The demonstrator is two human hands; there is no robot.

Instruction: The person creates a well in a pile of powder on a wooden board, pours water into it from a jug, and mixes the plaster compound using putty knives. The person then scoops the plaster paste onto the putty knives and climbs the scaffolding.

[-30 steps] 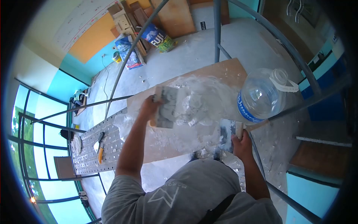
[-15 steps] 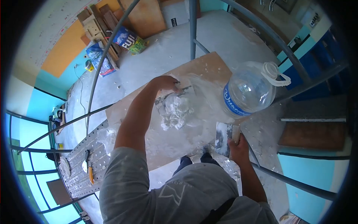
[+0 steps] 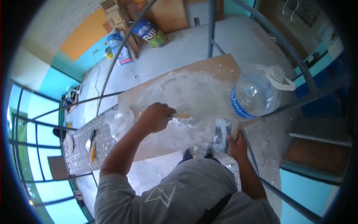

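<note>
You're working the white paste (image 3: 184, 122) on the board (image 3: 220, 67), by the look of it. Your left hand (image 3: 158, 116) wraps a wood-backed tool (image 3: 181, 116), paste right beside its wooden part; your right hand (image 3: 238, 145) clasps a trowel (image 3: 221, 135), apart from the paste. Gathering more calls for 2 steady, low blades.

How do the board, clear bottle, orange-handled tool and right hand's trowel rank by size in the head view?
Largest to smallest, as they look:
1. Board
2. Clear bottle
3. Trowel
4. Orange-handled tool
</note>
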